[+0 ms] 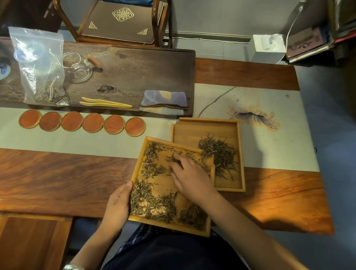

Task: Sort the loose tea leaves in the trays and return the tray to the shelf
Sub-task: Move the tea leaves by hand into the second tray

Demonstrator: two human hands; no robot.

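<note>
Nearest, at the table's front edge: a bamboo tray [139,163] of scattered loose tea leaves [149,201], its left rim gripped by the left hand [116,207], thumb hooked over the edge, while the right hand [191,180] lies inside with fingers relaxed and spread, fingertips [174,165] touching the leaves. Just behind and to the right, partly under the first tray's corner: a second tray [204,127] on the pale table runner [80,140], holding one gathered heap of leaves [220,153]. Farther back: six round red coasters [82,122] in a row, then a dark tea board [147,71] bearing bamboo tongs [105,103], a folded cloth [164,101], and a clear plastic bag [40,65] with leaves at its bottom.
</note>
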